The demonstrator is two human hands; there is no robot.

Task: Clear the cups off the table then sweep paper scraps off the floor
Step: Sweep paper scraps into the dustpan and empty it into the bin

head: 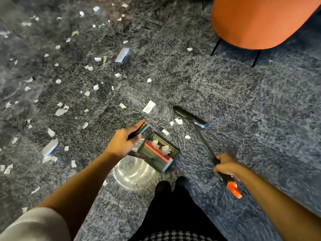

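Observation:
White paper scraps (61, 111) lie scattered over the shaggy grey rug (199, 80), thickest at the left. My left hand (121, 143) grips the dark handle of a dustpan (157, 151), whose pan has an orange comb strip and holds a few scraps. My right hand (225, 165) grips the black broom handle near its orange end. The broom head (190, 117) rests on the rug just right of the pan. A few scraps (178, 121) lie between the broom head and the pan.
An orange chair (257, 21) on thin black legs stands at the upper right. A shiny metal disc (133, 173) lies on the floor under the dustpan. My feet in black (172, 186) are just below it.

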